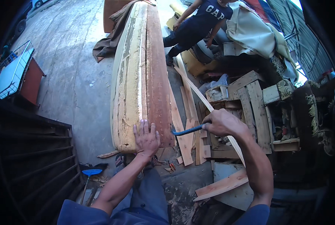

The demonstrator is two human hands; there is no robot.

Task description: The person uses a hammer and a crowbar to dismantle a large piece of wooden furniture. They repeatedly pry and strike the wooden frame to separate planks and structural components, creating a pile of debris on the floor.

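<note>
A long upholstered piece [132,86], perhaps part of a sofa, stretches away from me, with worn yellowish foam on its left and a reddish-brown covered strip on its right. My left hand [147,139] lies flat on its near end, fingers spread across the foam and the brown strip. In my right hand [223,123] is a blue pry bar [188,131], gripped by one end. The bar's curved tip meets the right edge of the brown strip; whether it is wedged in I cannot tell.
Loose wooden boards [185,144] lie along the right side, beside a pile of broken wooden frames [251,101]. Another person [201,22] stands at the far right of the piece. Orange-handled pliers [171,167] lie near my feet. A blue rake [91,172] and dark metal slats [44,150] are at left.
</note>
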